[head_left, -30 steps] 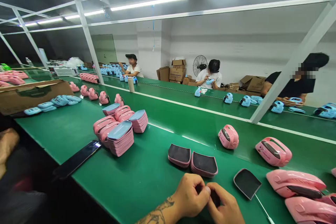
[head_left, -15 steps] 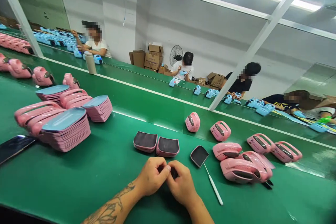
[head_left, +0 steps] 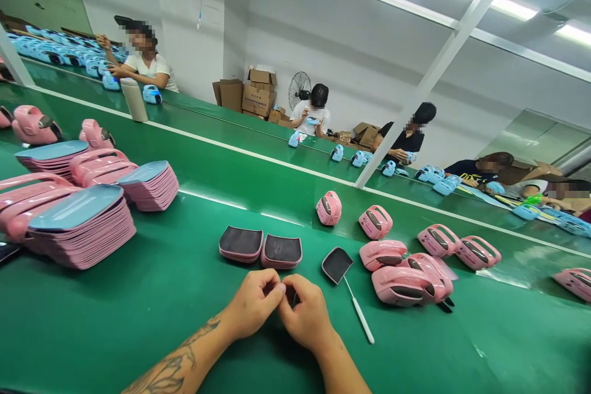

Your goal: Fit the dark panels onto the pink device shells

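My left hand (head_left: 255, 303) and my right hand (head_left: 305, 313) meet low over the table, thumbs and forefingers pinched together. Whatever sits between the fingertips is hidden or too small to make out. Just beyond them lie two short stacks of pink-edged curved panels, the left stack (head_left: 241, 244) and the right stack (head_left: 281, 251), both with dark grey tops. To the right is a single dark panel (head_left: 337, 265) with a pale rim. A thin tool with a white handle (head_left: 363, 321) lies with its metal shaft reaching this panel's lower edge.
Pink handled casings (head_left: 401, 286) cluster at the right. On the left stand tall stacks of pink panels topped in blue (head_left: 83, 237), beside more casings. A beige bottle (head_left: 134, 100) stands by the white divider strip (head_left: 249, 155). Co-workers across the table handle blue casings.
The view has turned to the right, so most things sit further left in the picture. Both hands keep their pinch close together.
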### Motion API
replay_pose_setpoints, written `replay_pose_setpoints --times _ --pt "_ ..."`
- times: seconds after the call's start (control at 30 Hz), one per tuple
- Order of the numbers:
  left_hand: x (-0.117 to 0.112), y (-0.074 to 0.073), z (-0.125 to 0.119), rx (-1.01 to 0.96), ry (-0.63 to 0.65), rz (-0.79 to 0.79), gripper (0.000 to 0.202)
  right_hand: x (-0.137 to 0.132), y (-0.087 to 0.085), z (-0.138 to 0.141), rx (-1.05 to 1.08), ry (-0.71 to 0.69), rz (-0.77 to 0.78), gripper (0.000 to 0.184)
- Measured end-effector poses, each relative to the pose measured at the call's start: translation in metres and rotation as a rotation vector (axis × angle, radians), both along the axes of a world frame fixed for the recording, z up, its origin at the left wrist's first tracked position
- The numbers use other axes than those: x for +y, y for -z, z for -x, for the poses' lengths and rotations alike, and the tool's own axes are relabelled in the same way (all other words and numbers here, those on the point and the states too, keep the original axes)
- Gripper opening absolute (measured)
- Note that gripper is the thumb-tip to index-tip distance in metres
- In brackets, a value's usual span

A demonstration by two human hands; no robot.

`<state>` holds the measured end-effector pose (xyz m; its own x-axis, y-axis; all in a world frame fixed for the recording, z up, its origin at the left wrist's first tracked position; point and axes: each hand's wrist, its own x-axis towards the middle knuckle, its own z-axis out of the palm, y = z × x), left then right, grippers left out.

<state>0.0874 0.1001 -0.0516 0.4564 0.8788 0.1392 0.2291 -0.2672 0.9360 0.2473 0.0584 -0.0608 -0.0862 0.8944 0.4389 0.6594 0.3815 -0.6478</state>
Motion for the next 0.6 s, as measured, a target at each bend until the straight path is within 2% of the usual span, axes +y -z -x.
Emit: replay_pose_setpoints --times 0.6 --pt "0.0017 0.0044 0.0002 -0.026 -0.014 0.062 0.032 -0.0029 -0.0026 0.0024 -0.008 -0.009 0.04 0.011"
